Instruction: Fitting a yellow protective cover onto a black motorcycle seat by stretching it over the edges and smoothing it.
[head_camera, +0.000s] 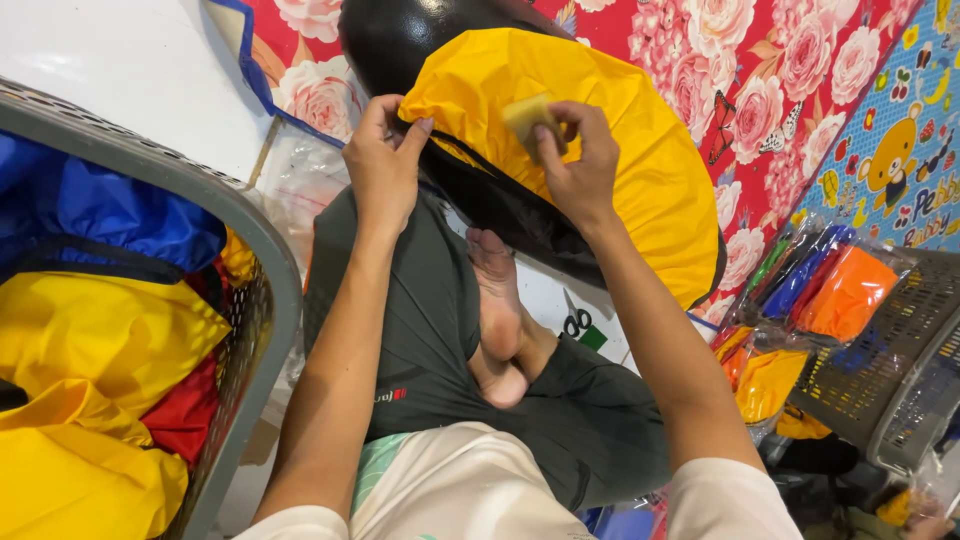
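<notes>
left grip: left hand (383, 160) is pinched shut on the black elastic hem (455, 152) of the yellow fabric cover (620, 150), at its near-left edge.
right grip: right hand (580, 160) is closed on a small yellowish sponge-like block (530, 118), pressed against the top of the cover.
thing location: the cover is stretched over a glossy black rounded shell (400, 40), propped above the lap and bare foot (500, 310), on the red floral mat (790, 70).
step advice: the hem is best kept taut by the left pinch while the block is worked in short strokes; fabric should be smoothed toward the hem so no folds get trapped.
edges: grey mesh basket (255, 270) of yellow, blue and red fabric sits just beside the left forearm; a second grey basket (880, 350) with bagged orange and blue covers (840, 290) lies near the right elbow.
open room: most free room is judged to be ahead, over the mat; sideways elbow travel is tight.
</notes>
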